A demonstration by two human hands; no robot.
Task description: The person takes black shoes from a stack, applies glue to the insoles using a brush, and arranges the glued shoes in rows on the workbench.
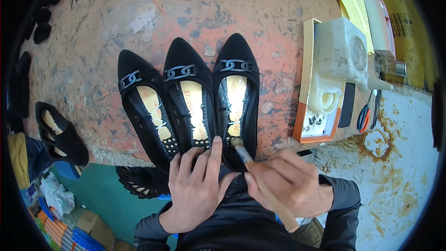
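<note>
Three black pointed flat shoes lie side by side on the worn table, toes pointing away: a left shoe, a middle shoe and a right shoe. Each has a dark chain-link trim and a pale insole; dotted lining shows toward the heels. My left hand rests with outstretched fingers over the heel of the middle shoe, its index finger reaching along the edge beside the right shoe. My right hand is closed round a wooden-handled brush. The brush's bristles touch the inside heel area of the right shoe.
An orange-and-white open box at the right holds a whitish plastic bottle. Beside it are a dark phone-like slab, scissors and a glass jar. More black shoes stand at the table's left edge. A stained white surface adjoins the right.
</note>
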